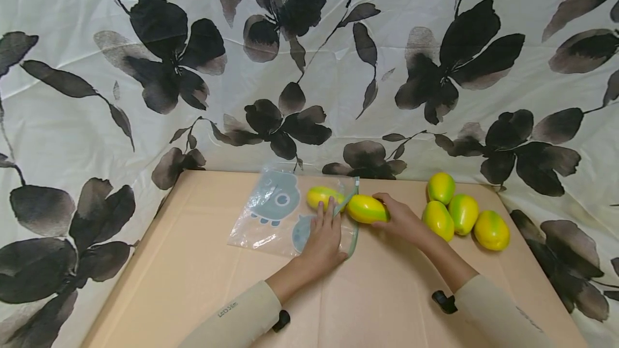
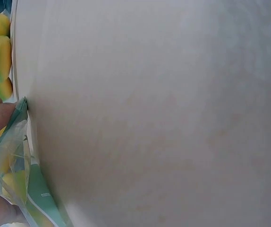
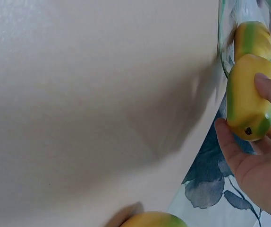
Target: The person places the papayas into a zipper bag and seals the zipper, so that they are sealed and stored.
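Note:
A clear zip bag [image 1: 242, 232] with blue cartoon prints and a green-edged mouth lies flat, its mouth facing right. My left hand [image 1: 321, 238] lies over the mouth end and holds the upper lip drawn back at the fingertips. Inside the bag is one yellow-green mango [image 1: 319, 196], just past those fingers. My right hand [image 1: 403, 219] grips a second mango [image 1: 366, 209] from its right end, with the thumb on one side and fingers around the other. In the right wrist view, the held mango [image 3: 251, 94] meets the mouth, its far end against the bagged mango [image 3: 254, 39].
Several more mangoes [image 1: 463, 214] sit clustered on the right of the tan board [image 1: 372, 294]. A floral cloth [image 1: 309, 85] rises behind the board and shows along both sides. Dark wrist cameras [image 1: 444, 302] are worn at the beige sleeves [image 1: 498, 310].

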Motion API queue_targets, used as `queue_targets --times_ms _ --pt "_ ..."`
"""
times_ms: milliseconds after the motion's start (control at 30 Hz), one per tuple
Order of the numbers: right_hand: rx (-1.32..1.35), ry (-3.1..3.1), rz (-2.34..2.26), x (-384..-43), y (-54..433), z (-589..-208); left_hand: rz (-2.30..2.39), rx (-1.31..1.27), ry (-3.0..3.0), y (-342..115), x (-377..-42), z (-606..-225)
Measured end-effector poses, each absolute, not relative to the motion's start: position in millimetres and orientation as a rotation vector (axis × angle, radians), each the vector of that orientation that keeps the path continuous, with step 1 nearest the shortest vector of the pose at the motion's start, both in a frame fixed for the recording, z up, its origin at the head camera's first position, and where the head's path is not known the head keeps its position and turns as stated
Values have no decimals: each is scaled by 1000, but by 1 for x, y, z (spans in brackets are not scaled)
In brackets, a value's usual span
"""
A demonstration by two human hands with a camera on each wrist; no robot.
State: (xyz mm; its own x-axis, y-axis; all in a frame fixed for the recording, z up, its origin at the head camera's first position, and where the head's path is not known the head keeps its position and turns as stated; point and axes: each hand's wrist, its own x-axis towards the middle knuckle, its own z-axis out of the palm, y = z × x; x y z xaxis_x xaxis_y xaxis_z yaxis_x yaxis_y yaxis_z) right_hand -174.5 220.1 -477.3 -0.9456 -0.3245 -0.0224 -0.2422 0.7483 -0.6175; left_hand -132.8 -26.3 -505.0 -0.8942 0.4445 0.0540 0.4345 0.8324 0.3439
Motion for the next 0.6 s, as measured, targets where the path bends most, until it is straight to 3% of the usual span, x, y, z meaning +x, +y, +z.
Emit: queue_targets --times_ms 600 --pt "-445 2802 -966 -185 200 -486 492 758 3025 -25 -133 -507"
